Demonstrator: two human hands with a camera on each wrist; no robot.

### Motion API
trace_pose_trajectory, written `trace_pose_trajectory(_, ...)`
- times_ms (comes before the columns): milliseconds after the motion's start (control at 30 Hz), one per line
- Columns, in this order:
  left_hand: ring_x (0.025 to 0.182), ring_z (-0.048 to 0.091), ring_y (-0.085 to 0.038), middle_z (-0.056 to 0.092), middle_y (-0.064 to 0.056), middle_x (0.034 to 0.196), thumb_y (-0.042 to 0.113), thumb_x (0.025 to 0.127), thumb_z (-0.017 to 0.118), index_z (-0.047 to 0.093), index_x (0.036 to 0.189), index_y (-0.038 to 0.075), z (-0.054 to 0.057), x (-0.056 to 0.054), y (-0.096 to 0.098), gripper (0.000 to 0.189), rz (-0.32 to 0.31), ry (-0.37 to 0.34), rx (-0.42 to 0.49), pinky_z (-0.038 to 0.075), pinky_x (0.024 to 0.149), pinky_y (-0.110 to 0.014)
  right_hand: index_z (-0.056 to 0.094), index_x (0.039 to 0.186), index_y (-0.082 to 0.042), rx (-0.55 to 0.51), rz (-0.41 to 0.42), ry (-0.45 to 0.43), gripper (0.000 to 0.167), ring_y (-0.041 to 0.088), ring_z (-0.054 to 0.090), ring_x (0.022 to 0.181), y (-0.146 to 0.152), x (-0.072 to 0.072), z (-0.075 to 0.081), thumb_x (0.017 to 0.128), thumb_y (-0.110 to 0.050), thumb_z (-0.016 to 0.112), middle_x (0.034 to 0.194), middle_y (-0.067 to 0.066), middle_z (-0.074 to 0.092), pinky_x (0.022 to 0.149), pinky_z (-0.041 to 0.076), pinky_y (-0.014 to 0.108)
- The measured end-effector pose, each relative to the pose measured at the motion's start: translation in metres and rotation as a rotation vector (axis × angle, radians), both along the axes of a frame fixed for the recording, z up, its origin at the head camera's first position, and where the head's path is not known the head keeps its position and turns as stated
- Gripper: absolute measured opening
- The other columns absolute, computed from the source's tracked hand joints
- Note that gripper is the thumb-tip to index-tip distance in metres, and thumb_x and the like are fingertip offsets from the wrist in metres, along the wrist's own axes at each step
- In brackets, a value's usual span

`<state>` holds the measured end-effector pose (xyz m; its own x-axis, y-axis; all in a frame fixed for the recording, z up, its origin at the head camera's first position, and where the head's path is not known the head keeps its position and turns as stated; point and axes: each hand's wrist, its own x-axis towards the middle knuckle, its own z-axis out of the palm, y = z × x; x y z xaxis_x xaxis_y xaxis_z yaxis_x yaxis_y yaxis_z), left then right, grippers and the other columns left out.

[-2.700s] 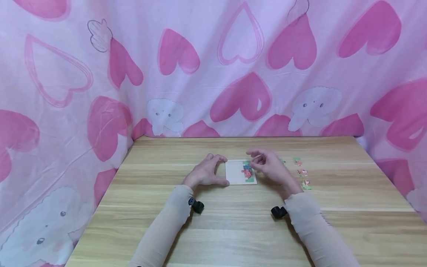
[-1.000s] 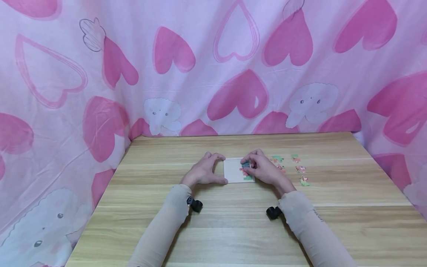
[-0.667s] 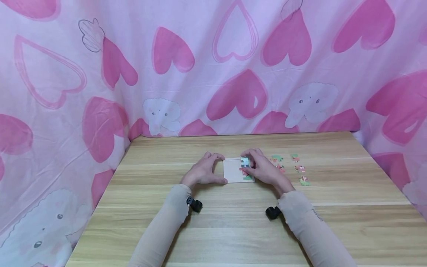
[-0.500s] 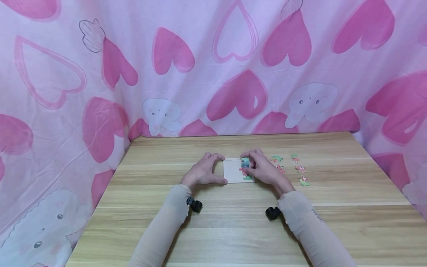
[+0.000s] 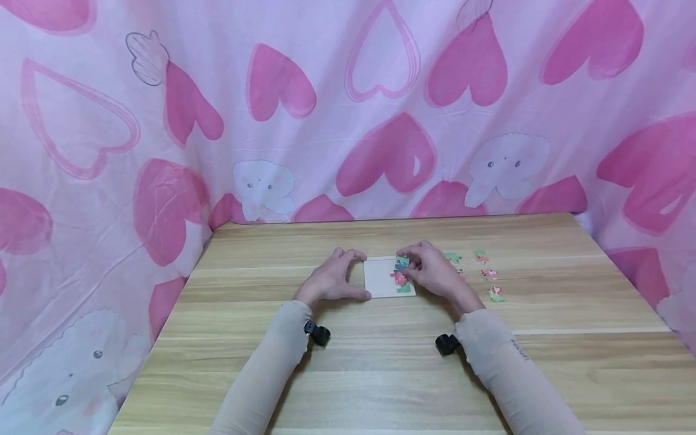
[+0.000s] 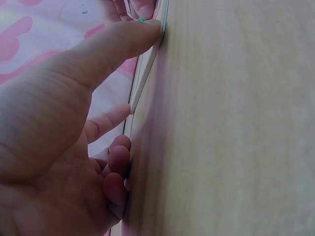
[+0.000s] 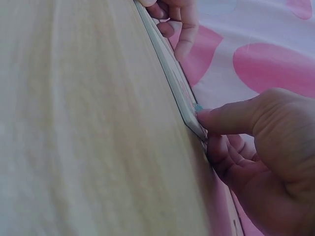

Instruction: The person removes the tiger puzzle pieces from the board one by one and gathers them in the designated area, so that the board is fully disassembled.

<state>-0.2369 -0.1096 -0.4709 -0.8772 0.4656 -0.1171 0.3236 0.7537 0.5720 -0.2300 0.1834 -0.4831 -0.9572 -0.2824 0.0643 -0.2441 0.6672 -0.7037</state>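
Observation:
In the head view a white puzzle tray point(image 5: 377, 278) lies flat on the table, with picture pieces along its right side. My left hand point(image 5: 336, 279) spans the tray's left end, thumb and forefinger holding its two left corners. At the tray's upper right, my right hand point(image 5: 432, 272) pinches a green and blue puzzle piece point(image 5: 402, 263). Below it a red piece point(image 5: 400, 278) sits in the tray above a green part. The right wrist view shows the bluish edge of the pinched piece point(image 7: 198, 107) at the thumb tip; fingers hide part of it.
Several loose puzzle pieces lie right of the tray, among them a green one point(image 5: 452, 258), a pink one point(image 5: 489, 274) and a green and pink one point(image 5: 495, 294). The wooden table point(image 5: 359, 374) ends at a pink heart-patterned curtain point(image 5: 326, 151).
My right hand came down onto the tray's upper right. The piece there tilted up briefly, then lay flatter, and the hand shifted slightly right. My left hand stays at the tray.

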Motion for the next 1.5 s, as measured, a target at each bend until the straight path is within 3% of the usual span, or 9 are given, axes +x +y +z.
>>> trace_pose_trajectory(400, 0.105, 0.056, -0.021, 0.050, -0.003, 0.125, 0.053, 0.078, 0.100, 0.054, 0.159, 0.030, -0.001, -0.001, 0.000, 0.095, -0.004, 0.003, -0.006, 0.054, 0.090, -0.040, 0.074, 0.139, -0.007, 0.006, -0.004, 0.029, 0.042, 0.020, 0.065, 0.097, 0.004, -0.001, 0.003, 0.098, -0.005, 0.084, 0.118, 0.009, 0.063, 0.083, 0.059, 0.035)
trace_pose_trajectory(667, 0.105, 0.055, -0.021, 0.050, -0.003, 0.125, 0.053, 0.078, 0.099, 0.054, 0.159, 0.030, -0.001, -0.001, 0.000, 0.095, -0.005, 0.006, -0.007, 0.053, 0.089, -0.039, 0.073, 0.141, -0.011, -0.047, 0.002, 0.024, 0.042, 0.023, 0.068, 0.102, 0.009, 0.000, 0.015, 0.101, -0.004, 0.080, 0.124, 0.011, 0.063, 0.086, 0.062, 0.037)
trace_pose_trajectory(1033, 0.108, 0.056, -0.022, 0.050, -0.003, 0.127, 0.053, 0.078, 0.100, 0.054, 0.158, 0.031, -0.002, -0.001, 0.000, 0.095, 0.001, -0.005, -0.001, 0.054, 0.090, -0.040, 0.073, 0.144, -0.015, -0.090, -0.034, 0.049, 0.042, 0.027, 0.067, 0.104, 0.032, 0.001, 0.030, 0.103, -0.005, 0.076, 0.120, 0.009, 0.064, 0.092, 0.059, 0.040)
trace_pose_trajectory(1333, 0.109, 0.056, -0.023, 0.051, -0.004, 0.127, 0.052, 0.079, 0.100, 0.055, 0.157, 0.029, -0.001, 0.000, 0.000, 0.094, 0.005, -0.010, 0.011, 0.054, 0.093, -0.043, 0.072, 0.145, -0.015, -0.114, -0.061, 0.018, 0.038, 0.028, 0.063, 0.105, 0.055, -0.001, 0.038, 0.108, -0.017, 0.076, 0.121, 0.010, 0.062, 0.086, 0.056, 0.031)
trace_pose_trajectory(1500, 0.108, 0.056, -0.022, 0.051, -0.003, 0.127, 0.052, 0.078, 0.100, 0.055, 0.158, 0.029, 0.000, 0.000, 0.001, 0.094, 0.006, -0.007, 0.012, 0.054, 0.094, -0.043, 0.074, 0.144, -0.019, -0.144, -0.072, -0.025, 0.037, 0.030, 0.058, 0.105, 0.064, 0.001, 0.041, 0.107, -0.019, 0.077, 0.122, 0.009, 0.059, 0.075, 0.055, 0.031)
